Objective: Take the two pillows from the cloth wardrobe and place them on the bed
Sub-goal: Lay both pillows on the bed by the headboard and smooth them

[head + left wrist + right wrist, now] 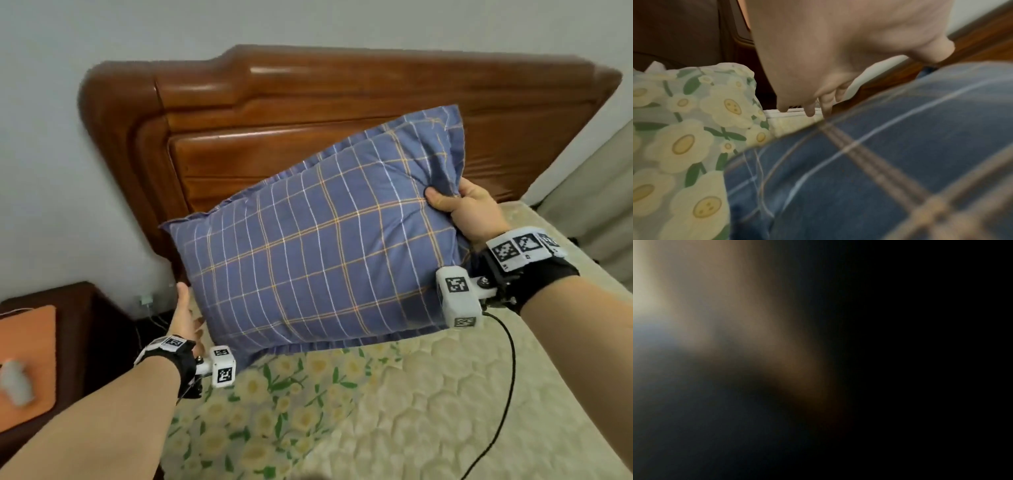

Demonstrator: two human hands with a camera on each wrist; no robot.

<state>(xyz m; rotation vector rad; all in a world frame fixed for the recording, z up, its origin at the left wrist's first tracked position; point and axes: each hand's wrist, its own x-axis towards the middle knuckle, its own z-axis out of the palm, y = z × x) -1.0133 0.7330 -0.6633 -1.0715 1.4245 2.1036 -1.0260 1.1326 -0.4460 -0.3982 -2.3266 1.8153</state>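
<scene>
A blue plaid pillow (315, 253) hangs tilted in the air over the bed, in front of the headboard. My right hand (455, 205) grips its upper right edge, thumb on the front and fingers hidden behind. My left hand (186, 311) is at the pillow's lower left edge with the thumb up. In the left wrist view the pillow (879, 178) fills the lower right, and my left hand (828, 65) hangs beside it with loose fingers (810, 110), not wrapped round it. A puffy floral-print piece (274, 404) (684, 138), possibly a pillow, lies on the mattress below. The right wrist view is dark and blurred.
The cream quilted mattress (445, 394) stretches right and toward me. A carved wooden headboard (274, 113) stands against the wall. A dark nightstand (78, 325) with an orange pad is at the left. A black cable (510, 377) trails from my right wrist. A curtain (589, 192) hangs at the right.
</scene>
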